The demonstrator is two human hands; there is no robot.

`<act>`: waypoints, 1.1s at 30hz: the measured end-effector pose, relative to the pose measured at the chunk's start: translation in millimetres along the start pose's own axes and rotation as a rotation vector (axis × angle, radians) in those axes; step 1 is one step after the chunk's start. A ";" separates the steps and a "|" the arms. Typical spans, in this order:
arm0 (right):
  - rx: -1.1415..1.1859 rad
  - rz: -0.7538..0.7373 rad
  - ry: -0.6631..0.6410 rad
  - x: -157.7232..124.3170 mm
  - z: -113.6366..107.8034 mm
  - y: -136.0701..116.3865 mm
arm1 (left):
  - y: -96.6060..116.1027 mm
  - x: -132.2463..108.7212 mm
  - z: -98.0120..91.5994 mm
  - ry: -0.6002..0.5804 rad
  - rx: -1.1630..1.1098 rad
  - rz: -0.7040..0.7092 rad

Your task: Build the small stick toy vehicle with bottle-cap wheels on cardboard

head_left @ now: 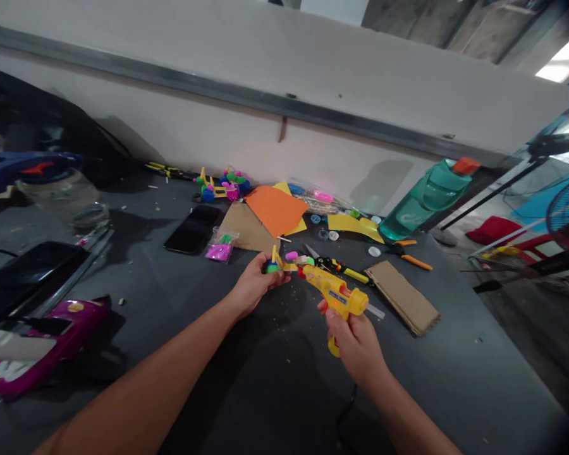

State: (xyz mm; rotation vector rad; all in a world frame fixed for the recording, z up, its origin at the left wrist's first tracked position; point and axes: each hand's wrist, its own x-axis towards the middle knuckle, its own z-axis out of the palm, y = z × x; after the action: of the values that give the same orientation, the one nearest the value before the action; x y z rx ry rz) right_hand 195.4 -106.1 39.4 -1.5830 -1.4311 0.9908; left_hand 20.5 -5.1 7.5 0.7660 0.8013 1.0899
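My right hand (353, 335) is wrapped round the handle of a yellow hot glue gun (334, 291), its orange light lit and a clear glue stick (375, 311) poking from the back. The red nozzle points left, close to a small craft piece (287, 266) with yellow strips and green, blue and pink parts. My left hand (258, 281) pinches that craft piece just above the table. Whether the nozzle touches it I cannot tell. Behind the gun lie yellow-and-black pliers (355, 273).
Orange paper (277, 208), cardboard (403, 297), a black phone (193, 229) and a bag of pink pieces (220, 246) lie around. A green bottle (422, 199) stands at right. Finished-looking colourful crafts (220, 186) sit by the wall. A purple device (47, 344) is at left.
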 end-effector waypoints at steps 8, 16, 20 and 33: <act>0.035 0.003 0.011 0.0 -0.4 -1.7 | 0.3 -0.1 -0.6 -0.026 -0.037 -0.016; 0.213 0.091 0.006 -2.9 0.0 -2.7 | 2.3 -0.3 0.0 -0.010 -0.050 -0.028; 0.417 0.127 0.001 -4.9 0.9 -4.2 | 0.9 0.4 -1.2 0.006 -0.050 -0.033; 0.842 -0.103 -0.063 -7.9 -16.3 -30.3 | 0.1 2.1 -3.6 0.005 -0.028 -0.036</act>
State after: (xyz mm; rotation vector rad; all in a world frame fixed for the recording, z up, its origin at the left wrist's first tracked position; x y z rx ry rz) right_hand 197.7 -112.5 74.1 -0.8536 -0.9147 1.3484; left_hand 17.9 -2.6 5.4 0.7231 0.8001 1.0691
